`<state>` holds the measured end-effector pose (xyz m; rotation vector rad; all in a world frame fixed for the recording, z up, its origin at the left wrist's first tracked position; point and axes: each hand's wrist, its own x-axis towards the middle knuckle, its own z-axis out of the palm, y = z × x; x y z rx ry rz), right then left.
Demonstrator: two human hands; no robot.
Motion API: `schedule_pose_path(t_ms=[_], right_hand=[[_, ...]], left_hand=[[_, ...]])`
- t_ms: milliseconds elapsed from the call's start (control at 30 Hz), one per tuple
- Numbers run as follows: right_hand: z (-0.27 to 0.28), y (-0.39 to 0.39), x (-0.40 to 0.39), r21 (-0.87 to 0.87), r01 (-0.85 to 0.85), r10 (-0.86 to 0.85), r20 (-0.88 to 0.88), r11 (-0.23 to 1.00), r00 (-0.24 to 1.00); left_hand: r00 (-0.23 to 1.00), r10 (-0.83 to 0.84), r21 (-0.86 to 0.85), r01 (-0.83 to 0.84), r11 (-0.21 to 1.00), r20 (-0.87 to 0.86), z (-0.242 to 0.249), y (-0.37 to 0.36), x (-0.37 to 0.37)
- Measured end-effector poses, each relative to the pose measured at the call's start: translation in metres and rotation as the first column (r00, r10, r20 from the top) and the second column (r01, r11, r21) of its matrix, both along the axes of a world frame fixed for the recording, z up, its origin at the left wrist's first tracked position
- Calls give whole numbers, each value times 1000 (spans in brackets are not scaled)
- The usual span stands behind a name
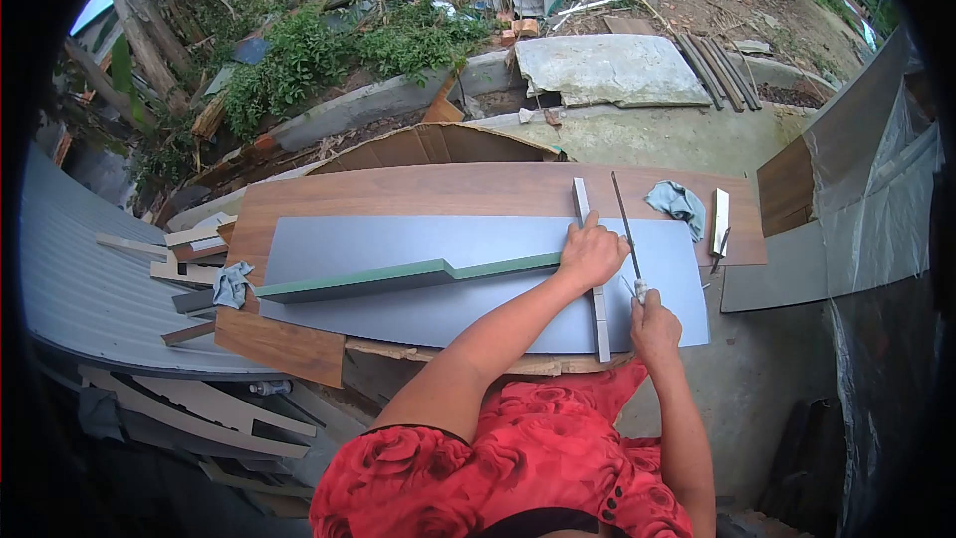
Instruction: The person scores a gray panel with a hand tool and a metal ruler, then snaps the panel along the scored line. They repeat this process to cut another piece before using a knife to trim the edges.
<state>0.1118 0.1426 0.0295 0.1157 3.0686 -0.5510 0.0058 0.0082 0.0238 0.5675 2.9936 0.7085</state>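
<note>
My left hand (595, 257) bears down on a straight grey bar (601, 324) laid across the blue-grey panel (478, 231), forefinger stretched along it. My right hand (656, 331) is closed around the pale handle of a long thin tool (640, 288), its shaft pointing away from me, just right of the bar. The panel lies on a brown board (398, 189), with the green-edged piece (388, 279) slanting over it; that piece's far end reaches my left hand, but I cannot tell whether I grip it too.

With one hand on the bar, uneven pressure could let it swivel. The tool could skid off and nick my fingers, which are close to its shaft, or scratch the panel's smooth face. The green-edged piece pokes past the panel's left edge, so a knock there could swing it. The rag (677, 201) could snag the tip.
</note>
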Motion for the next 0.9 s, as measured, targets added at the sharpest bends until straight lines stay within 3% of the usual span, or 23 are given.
schedule_pose_path(t_ms=[233,433,533,600,800,900], right_hand=[[-7,24,98,-21,46,-44,99,999,994],[14,8,24,27,-12,10,88,1000,996],[7,-3,-16,9,-28,28,7,1000,1000],[4,-8,-23,-23,-15,14,-35,1000,999],[-8,15,52,-34,18,-18,18,999,1000],[-9,24,88,8,43,-44,93,999,995]], left_hand=[[1000,-7,-3,7,1000,28,4,0,-2],[999,-19,-14,19,1000,33,4,0,0],[995,29,68,-23,997,-100,-3,0,-1],[1000,5,10,-5,1000,6,2,-1,0],[998,7,14,-7,1000,-55,-2,0,-1],[999,-3,-12,3,1000,36,3,0,-1]])
